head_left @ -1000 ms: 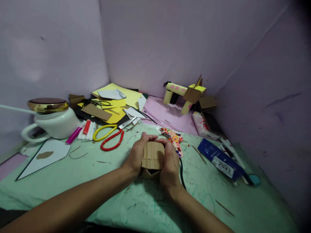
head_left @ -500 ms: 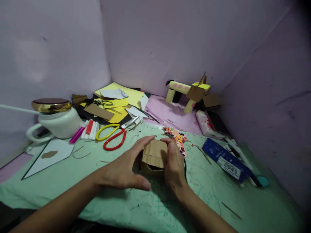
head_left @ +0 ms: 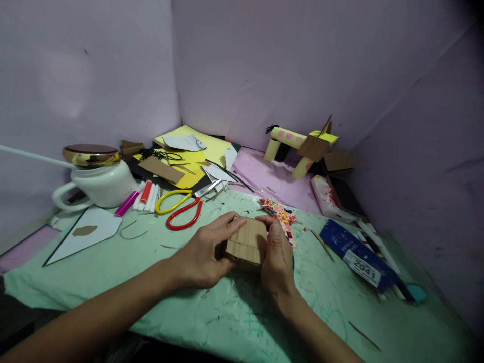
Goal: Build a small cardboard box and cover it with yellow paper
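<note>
A small cardboard box (head_left: 247,241) with a flap on top is held between both hands over the green cloth. My left hand (head_left: 207,252) grips its left side, thumb at the lower corner and fingers along the upper edge. My right hand (head_left: 277,262) is wrapped round the right side, thumb upright against it. The box hides part of the fingers of both hands. Just behind the right hand lies a patterned paper piece (head_left: 282,214). Scissors (head_left: 185,214) with one yellow and one red handle lie behind the left hand.
At the left stand a white mug (head_left: 106,186) and several markers (head_left: 145,195). Yellow paper (head_left: 194,164) and cardboard scraps lie at the back. A yellow cardboard animal (head_left: 291,138) stands at the back right. A blue packet (head_left: 351,252) lies at the right on the green cloth (head_left: 181,322).
My left hand has closed onto the left side of the box, its thumb now against the lower corner. The flap sits lower over the dark opening. The whole view has shifted slightly.
</note>
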The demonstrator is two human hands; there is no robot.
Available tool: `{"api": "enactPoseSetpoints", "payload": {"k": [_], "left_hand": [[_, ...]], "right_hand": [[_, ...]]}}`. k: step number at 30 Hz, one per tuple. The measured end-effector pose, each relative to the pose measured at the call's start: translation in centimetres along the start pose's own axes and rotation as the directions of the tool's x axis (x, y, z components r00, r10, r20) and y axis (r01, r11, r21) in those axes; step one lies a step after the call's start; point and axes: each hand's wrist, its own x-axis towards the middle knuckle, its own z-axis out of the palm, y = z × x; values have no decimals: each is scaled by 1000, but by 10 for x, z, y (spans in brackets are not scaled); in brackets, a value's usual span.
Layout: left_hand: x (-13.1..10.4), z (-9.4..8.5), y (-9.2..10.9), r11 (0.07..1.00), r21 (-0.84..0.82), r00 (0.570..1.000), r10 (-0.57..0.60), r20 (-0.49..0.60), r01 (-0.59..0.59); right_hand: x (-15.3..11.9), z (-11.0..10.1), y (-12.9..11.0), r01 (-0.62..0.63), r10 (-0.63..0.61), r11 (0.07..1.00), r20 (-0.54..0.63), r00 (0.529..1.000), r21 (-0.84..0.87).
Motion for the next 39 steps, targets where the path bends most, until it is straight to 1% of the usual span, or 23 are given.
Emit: {"api": "enactPoseSetpoints", "payload": {"k": [3,6,12,14,16,17,18,19,20,21,22,23,24,25,26,27,28,30,32,34,36,37,39], "left_hand": [[1,-1,0,999,-27,1000,-28,-4,28],[1,-2,2,998,-14,998,-65,10,65],[0,3,1,998,13,995,-67,71,67],[-1,7,-1,993,-11,991,-120,58,121],[-1,10,-2,975,-51,976,-215,42,217],[-1,11,-2,965,-66,967,-253,29,254],[0,11,-2,958,-75,961,-276,12,276],[1,10,-1,955,-78,958,-287,-18,285],[2,9,0,956,-77,956,-287,-55,283],[3,8,1,958,-76,954,-285,-98,278],[4,6,2,958,-73,948,-286,-139,278],[5,4,4,956,-69,941,-293,-171,285],[6,3,5,953,-64,932,-302,-198,295],[7,2,6,951,-60,926,-309,-217,303],[8,1,6,949,-56,922,-315,-226,310],[9,0,7,947,-52,918,-321,-232,317],[9,0,7,945,-49,917,-325,-230,323],[10,1,7,946,-43,921,-322,-217,321],[10,1,7,950,-43,930,-313,-195,311],[9,1,7,950,-69,934,-311,-178,303],[9,1,7,949,-98,931,-312,-188,299],[10,1,7,948,-107,929,-315,-197,299],[10,1,7,946,-110,922,-321,-217,304]], "right_hand": [[0,0,0,-12,12,1000,-5,1000,3],[1,-1,0,-18,18,1000,-5,1000,4],[4,-6,-2,-9,10,1000,49,999,-18],[5,-9,-1,-22,21,1000,84,996,11],[9,-15,0,-25,16,997,110,994,78],[13,-21,0,-8,-2,994,95,995,105],[17,-29,-1,19,-24,994,54,998,104],[22,-39,-2,46,-45,997,-11,999,66],[27,-50,-3,49,-52,998,-107,993,-34],[32,-61,-4,-3,-40,978,-203,978,-207],[37,-71,-5,-95,-9,917,-259,966,-387],[40,-79,-4,-178,51,832,-247,968,-525],[43,-84,-3,-232,137,756,-200,970,-611],[45,-86,0,-242,201,712,-139,970,-659],[46,-86,3,-231,238,698,-84,967,-678],[47,-83,7,-218,253,714,-46,966,-665],[48,-79,11,-219,255,748,-33,966,-627],[50,-69,17,-261,276,822,-47,960,-506],[54,-64,22,-327,336,865,-44,941,-381],[58,-64,23,-392,408,880,5,913,-270],[59,-68,20,-457,466,882,74,882,-118],[58,-70,18,-478,479,878,105,872,-34],[55,-75,9,-488,472,866,139,871,114]]}}
